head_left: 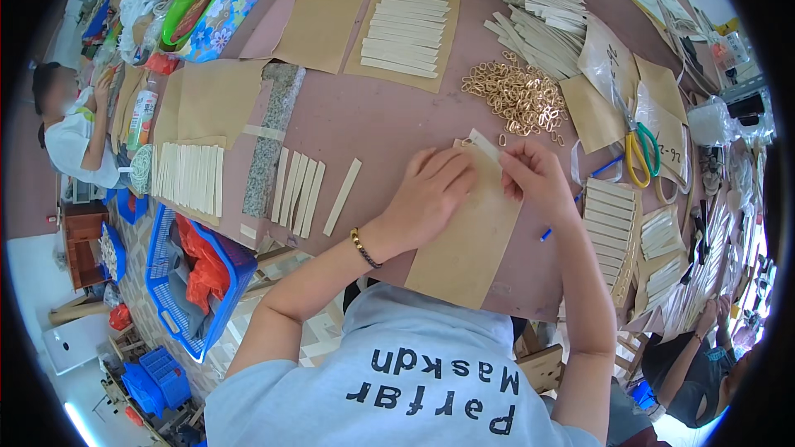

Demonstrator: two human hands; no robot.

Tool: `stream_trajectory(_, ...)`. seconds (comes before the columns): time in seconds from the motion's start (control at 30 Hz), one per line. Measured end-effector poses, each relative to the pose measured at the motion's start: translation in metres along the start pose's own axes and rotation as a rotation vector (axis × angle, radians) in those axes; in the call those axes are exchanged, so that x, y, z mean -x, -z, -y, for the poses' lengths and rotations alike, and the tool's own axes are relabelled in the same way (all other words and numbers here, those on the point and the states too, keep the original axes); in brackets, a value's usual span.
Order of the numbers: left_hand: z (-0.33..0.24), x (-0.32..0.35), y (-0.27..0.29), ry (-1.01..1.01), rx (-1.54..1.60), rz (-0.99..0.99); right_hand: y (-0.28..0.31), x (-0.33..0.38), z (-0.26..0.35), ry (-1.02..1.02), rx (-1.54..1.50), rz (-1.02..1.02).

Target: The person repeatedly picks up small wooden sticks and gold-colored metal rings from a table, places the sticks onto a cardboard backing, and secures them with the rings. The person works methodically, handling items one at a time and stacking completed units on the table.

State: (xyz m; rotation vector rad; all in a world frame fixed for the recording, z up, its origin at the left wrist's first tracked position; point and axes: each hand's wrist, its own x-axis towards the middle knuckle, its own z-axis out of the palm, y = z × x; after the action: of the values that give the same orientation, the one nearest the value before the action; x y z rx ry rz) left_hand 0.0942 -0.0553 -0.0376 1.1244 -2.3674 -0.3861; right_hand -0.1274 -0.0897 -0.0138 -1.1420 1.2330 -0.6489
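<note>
Left hand [426,190] flat, fingers open, pressing down on a brown paper sheet [468,240]. Right hand [534,174] with its grip pinched shut on a small pale strip [483,145] at the top end of that sheet. Sheet near the front edge of the pinkish tabletop [373,116], right before the body.

Just behind the hands, a heap of gold rings [517,98]. Green and yellow scissors [638,153] to the right. Loose pale strips [298,190] to the left, more strips in a row on another brown sheet [410,25] farther back.

Blue basket [195,281] below the left edge of the tabletop, with something orange in it. Green bowl [189,8] in the far left corner. Another person [70,128] seated far left.

Open room only in the middle of the tabletop; sides crowded.
</note>
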Motion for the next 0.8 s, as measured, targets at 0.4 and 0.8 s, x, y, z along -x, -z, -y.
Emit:
stream_trajectory(0.4, 0.008, -0.010, 0.006, 0.236, -0.203, -0.005, -0.006, -0.016, -0.016, 0.030, -0.115, -0.008)
stream_trajectory(0.8, -0.023, 0.027, -0.002, 0.106, -0.065, 0.098, 0.003, -0.014, 0.009, -0.151, 0.116, 0.148)
